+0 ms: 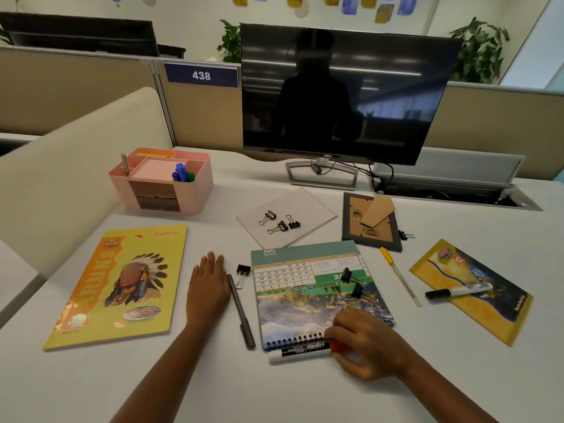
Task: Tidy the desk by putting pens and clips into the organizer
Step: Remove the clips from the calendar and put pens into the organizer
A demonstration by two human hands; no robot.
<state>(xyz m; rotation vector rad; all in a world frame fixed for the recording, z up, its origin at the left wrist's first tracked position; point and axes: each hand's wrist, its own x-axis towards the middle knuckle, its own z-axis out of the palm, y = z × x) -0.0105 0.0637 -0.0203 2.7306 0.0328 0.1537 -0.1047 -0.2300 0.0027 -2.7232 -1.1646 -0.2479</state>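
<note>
A pink organizer (195,190) stands at the back left with blue and green pens in it. My right hand (369,343) pinches the red-capped end of a white marker (300,351) lying at the calendar's near edge. My left hand (207,283) rests flat on the desk beside a grey pen (242,312) and a black binder clip (242,273). Three clips (279,222) lie on a white notepad (308,209). Two more clips (351,280) sit on the calendar (305,303). A yellow pen (399,276) and a black marker (459,290) lie to the right.
A yellow book (122,285) lies at the left. A picture frame (370,221) lies face down behind the calendar, with a small clip (404,235) at its right. A yellow booklet (476,291) is under the black marker. A monitor (345,93) stands at the back.
</note>
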